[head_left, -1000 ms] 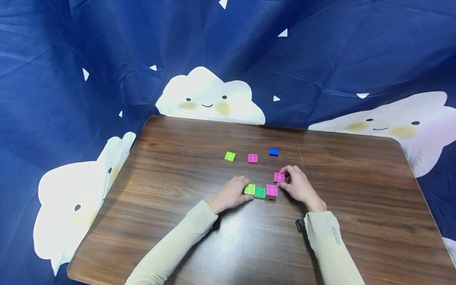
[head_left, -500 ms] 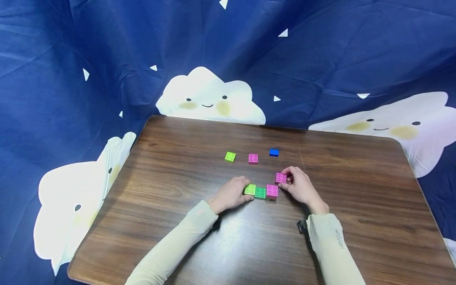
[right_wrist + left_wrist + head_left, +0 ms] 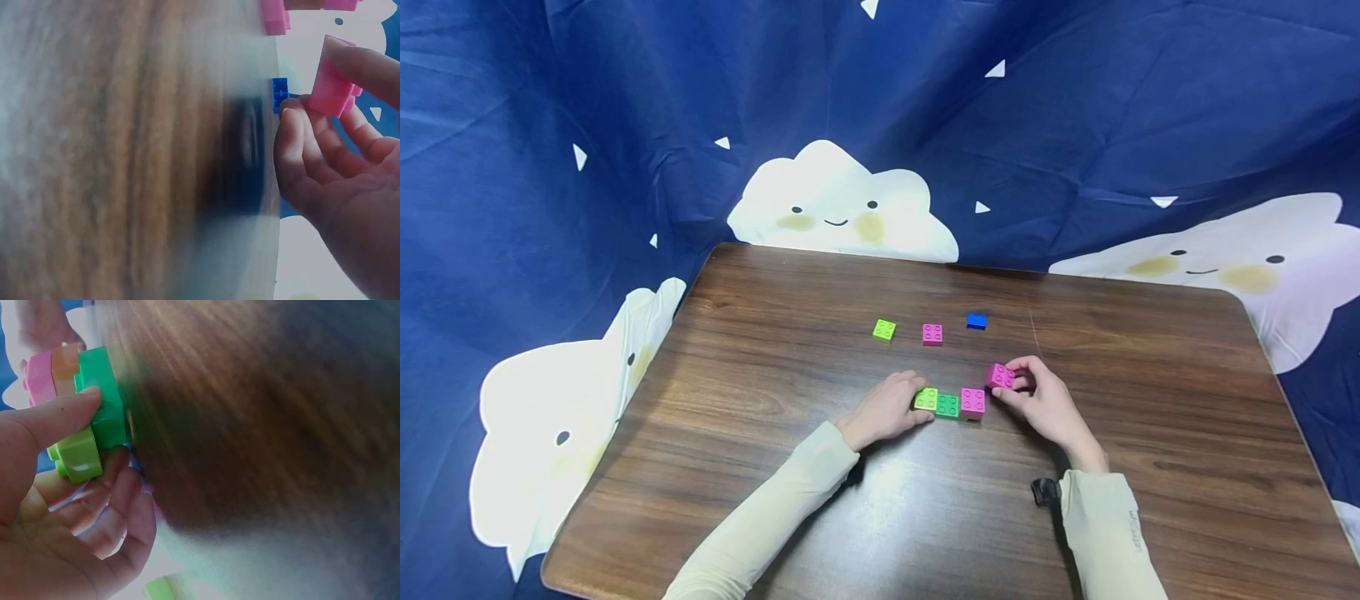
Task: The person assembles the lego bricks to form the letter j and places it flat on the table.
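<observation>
A small structure of toy building bricks stands on the table. It has a lime brick (image 3: 926,399) on the left, a green brick (image 3: 107,397) low in the middle, and a pink brick (image 3: 973,402) on an orange brick (image 3: 66,370) at the right. My left hand (image 3: 887,409) grips the lime end between thumb and fingers. Just right of the structure, my right hand (image 3: 1043,405) pinches a separate pink brick (image 3: 1001,376). That brick is tilted, held apart from the others, with its studs showing in the head view.
Behind the structure lie a loose lime brick (image 3: 884,331), a loose pink brick (image 3: 932,334) and a blue brick (image 3: 976,321) whose hollow side shows in the right wrist view. A blue curtain (image 3: 1015,150) with clouds hangs past the wooden table's (image 3: 760,333) far edge.
My right hand has drawn the pink brick a little to the right, away from the structure, and turned it. The left hand and the gripped structure stay in place.
</observation>
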Tool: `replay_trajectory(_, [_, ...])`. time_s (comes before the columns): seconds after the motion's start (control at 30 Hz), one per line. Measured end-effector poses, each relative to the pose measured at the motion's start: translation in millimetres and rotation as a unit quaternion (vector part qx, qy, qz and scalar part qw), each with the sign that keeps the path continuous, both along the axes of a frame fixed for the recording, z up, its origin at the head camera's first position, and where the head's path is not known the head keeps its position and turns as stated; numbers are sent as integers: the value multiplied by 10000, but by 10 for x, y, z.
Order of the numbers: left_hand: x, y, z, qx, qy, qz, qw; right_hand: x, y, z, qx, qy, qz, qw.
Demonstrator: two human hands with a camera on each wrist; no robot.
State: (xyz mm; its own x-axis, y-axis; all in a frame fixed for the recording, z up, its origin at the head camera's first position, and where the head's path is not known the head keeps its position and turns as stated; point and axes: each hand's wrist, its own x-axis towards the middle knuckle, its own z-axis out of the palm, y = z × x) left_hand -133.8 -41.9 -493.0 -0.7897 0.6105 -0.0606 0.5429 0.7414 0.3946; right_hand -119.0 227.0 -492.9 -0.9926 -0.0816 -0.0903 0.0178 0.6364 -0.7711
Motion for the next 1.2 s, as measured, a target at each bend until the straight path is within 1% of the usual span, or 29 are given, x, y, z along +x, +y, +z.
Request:
replay_trajectory(0.2, [1,5,-1,-37,6,8,10000,76,-24,85,-206,73,-112,9997])
replay_trajectory(0.57, [11,3,12,-84,-31,55,9999,218,-141,211,-463,399,141,9980])
replay_trajectory(0.9, [1,1,7,-72,-6,8,10000,270,-286,231,-400,801,388,9952])
replay_trajectory(1.2, [-2,5,0,-14,13,-5,10000,284,-333,210,-310,703,574,9954])
